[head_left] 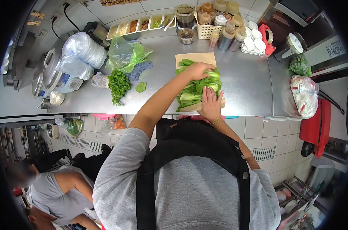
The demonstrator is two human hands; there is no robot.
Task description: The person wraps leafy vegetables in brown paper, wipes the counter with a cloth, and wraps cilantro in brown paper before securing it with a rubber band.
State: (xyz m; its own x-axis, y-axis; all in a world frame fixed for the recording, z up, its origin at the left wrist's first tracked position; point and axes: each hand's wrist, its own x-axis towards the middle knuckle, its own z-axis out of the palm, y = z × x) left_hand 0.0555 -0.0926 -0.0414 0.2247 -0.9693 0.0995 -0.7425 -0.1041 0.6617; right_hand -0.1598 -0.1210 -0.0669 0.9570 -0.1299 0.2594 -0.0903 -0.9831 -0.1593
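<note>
Leafy green vegetables (189,93) with pale stalks lie in a pile on brown paper (196,57) on the steel counter (158,92). At the top of the pile, my left hand (200,71) reaches across, its fingers bent over the stalks; whether they grip any is hard to tell. My right hand (211,104) lies lower down at the right side of the pile, fingers spread and resting on the leaves near the paper's front edge. A single loose leaf (141,87) and a bunch of curly herbs (120,86) lie to the left.
A green plastic bag (124,55) and a blue cloth (138,70) lie left of the pile. Topping trays (144,24), a sauce bottle basket (206,32) and white lids (254,38) line the back. A wrapped bag (305,96) sits right. Another person (62,188) is at lower left.
</note>
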